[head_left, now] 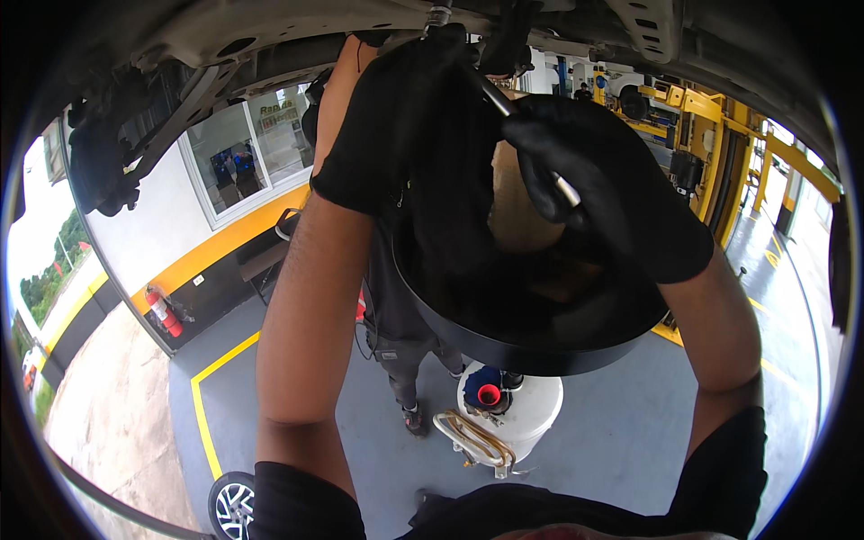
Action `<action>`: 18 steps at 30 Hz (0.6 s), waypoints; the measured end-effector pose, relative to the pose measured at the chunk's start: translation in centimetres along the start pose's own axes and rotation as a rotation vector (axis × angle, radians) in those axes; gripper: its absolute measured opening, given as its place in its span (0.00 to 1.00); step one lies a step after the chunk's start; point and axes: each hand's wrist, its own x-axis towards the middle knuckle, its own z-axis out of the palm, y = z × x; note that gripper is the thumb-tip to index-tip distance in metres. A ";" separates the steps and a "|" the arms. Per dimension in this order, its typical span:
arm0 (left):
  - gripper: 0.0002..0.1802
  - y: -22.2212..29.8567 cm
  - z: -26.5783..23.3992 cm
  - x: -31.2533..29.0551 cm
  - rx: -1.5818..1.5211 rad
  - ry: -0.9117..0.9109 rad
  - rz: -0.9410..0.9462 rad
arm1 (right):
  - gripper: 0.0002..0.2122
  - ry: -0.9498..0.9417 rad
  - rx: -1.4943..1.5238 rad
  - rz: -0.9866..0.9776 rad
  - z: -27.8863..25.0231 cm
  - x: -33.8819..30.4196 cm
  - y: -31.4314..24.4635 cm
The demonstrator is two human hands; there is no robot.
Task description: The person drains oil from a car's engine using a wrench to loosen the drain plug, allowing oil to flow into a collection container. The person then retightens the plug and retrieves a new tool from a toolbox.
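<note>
Overhead, a ratchet wrench (500,99) runs slantwise below the vehicle's underside (351,40), with a silver socket (438,16) at its upper end. My left hand (409,112), in a black glove, is raised and closed around the ratchet's head; its fingers are dark and partly hidden. Lower on the handle, my right hand (603,162), also black-gloved, grips the tool, and the bright handle end shows past the fingers. Beneath both hands is a wide round black drain pan (531,354), its inside in deep shadow.
Behind the pan stands another person in grey trousers (396,360). A white drum (531,405) with a red funnel opening (489,394) and coiled hose (481,441) is below. A fire extinguisher (164,310) hangs at left; yellow lift posts (711,153) rise at right. A wheel (232,506) lies lower left.
</note>
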 end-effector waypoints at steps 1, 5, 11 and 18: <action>0.18 -0.5 -0.4 0.6 -0.228 -0.008 -0.098 | 0.14 -0.042 0.221 0.176 0.3 0.4 0.5; 0.19 -3.5 -3.5 3.4 -0.398 -0.087 -0.238 | 0.09 -0.175 0.028 0.198 0.9 2.6 2.6; 0.16 -7.7 -7.1 4.7 0.441 -0.093 0.392 | 0.08 -0.142 -0.015 0.251 4.0 5.0 2.9; 0.17 -9.6 -9.7 6.1 -0.062 0.007 -0.206 | 0.10 -0.381 0.128 0.575 8.4 7.5 6.0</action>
